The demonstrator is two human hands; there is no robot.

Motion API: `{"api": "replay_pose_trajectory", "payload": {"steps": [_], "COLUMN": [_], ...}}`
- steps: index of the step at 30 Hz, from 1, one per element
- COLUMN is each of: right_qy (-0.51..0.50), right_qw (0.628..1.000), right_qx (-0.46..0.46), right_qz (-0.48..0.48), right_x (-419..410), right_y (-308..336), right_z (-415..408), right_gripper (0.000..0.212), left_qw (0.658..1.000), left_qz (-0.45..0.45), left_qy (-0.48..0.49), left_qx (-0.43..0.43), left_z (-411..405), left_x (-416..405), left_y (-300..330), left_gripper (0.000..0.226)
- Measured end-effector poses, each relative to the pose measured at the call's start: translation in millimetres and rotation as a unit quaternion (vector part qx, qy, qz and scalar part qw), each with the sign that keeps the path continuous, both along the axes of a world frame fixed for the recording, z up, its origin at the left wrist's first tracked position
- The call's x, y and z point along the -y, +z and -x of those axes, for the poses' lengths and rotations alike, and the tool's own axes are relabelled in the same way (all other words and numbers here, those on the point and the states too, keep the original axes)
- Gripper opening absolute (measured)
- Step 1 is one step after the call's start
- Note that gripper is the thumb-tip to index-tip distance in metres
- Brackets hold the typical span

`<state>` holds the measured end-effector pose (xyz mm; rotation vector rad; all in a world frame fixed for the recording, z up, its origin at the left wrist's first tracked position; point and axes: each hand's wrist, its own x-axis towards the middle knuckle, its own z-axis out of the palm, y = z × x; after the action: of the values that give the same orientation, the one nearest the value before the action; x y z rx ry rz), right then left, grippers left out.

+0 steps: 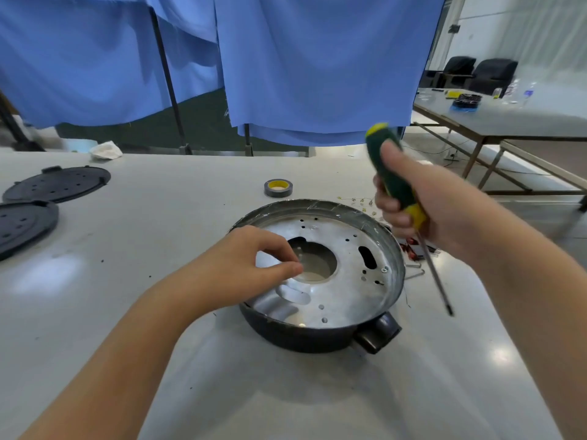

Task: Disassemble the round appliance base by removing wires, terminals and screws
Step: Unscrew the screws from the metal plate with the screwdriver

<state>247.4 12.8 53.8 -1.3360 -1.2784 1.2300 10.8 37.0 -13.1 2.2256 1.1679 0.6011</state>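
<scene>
Base (pixel 320 281) sitting mid-table (pixel 158 312), tape (pixel 278 187) just behind it, two lids (pixel 47 198) way off left, left hand (pixel 251 268) over its middle, right hand (pixel 422 204) with screwdriver (pixel 400 192) up on its right, wires (pixel 416 249) beside.

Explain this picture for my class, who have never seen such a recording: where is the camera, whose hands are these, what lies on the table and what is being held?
There is one view, from a camera worn on a person's head, looking down at their own hands. The right hand grips a green and yellow screwdriver, its tip off to the side. The left hand pinches its fingertips over the round appliance base; whatever it holds is too small to see. On the grey table also lie a roll of tape, two black perforated discs and loose removed parts.
</scene>
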Motion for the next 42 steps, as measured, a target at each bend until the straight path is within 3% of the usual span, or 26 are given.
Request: {"api": "replay_pose_trajectory", "payload": {"steps": [3,7,13,20,36,42], "right_qy": [0.015,0.0,0.019,0.026,0.036,0.046], "right_qw": [0.977,0.951,0.949,0.93,0.943,0.954], "right_qx": [-0.209,-0.305,-0.309,-0.367,-0.329,-0.281], "right_qz": [-0.038,-0.059,-0.062,-0.023,-0.046,-0.099], "right_x": [-4,-11,-16,-20,-16,-7], "right_y": [6,-10,-35,-43,-40,-38], "right_z": [22,56,77,75,78,86], "right_gripper": [0.039,0.038,0.04,0.042,0.04,0.039], "left_qw": [1.0,0.999,0.999,0.999,0.999,1.0], "left_qz": [-0.014,-0.033,-0.045,-0.039,-0.029,-0.015], "left_qy": [-0.012,-0.021,-0.011,-0.01,-0.003,-0.002], "left_qx": [0.024,0.002,-0.025,-0.018,-0.015,-0.022], "left_z": [-2,-11,-14,-14,-14,-16], "left_x": [7,11,9,8,8,9], "left_y": [-5,-15,-21,-22,-23,-21], "left_gripper": [0.009,0.011,0.022,0.019,0.018,0.023]}}
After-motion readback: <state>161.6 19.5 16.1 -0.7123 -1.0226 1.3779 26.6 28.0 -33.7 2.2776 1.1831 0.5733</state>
